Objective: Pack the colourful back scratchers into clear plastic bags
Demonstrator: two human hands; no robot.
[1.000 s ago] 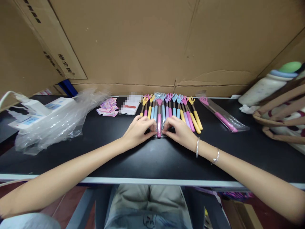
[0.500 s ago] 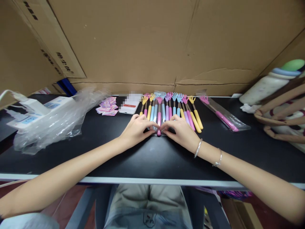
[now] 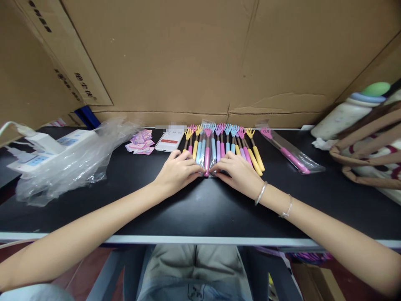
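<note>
A pink back scratcher [image 3: 207, 154] in a clear plastic bag [image 3: 214, 161] lies on top of a row of back scratchers, its handle end towards me. My left hand [image 3: 176, 172] pinches the lower edge of the bag just left of the handle end. On the other side, my right hand [image 3: 240, 172] pinches the bag just right of it. Both hands are closed, and their fingertips are partly hidden. Under and beside it, several yellow, blue, purple and pink back scratchers [image 3: 257, 155] fan out, partly covered by my hands.
Another bagged pink back scratcher [image 3: 294, 161] lies to the right. Small printed cards [image 3: 140, 142] and a phone [image 3: 170, 141] are left of the row. Crumpled plastic bags [image 3: 72, 165] cover part of a power strip [image 3: 77, 137]. A bottle [image 3: 340, 115] stands by a brown-handled bag [image 3: 347, 165]; cardboard [image 3: 175, 58] walls the back.
The view has shifted slightly. Both hands stay at the handle end of the bagged pink back scratcher, their fingertips now lower and flatter against the bag's edge.
</note>
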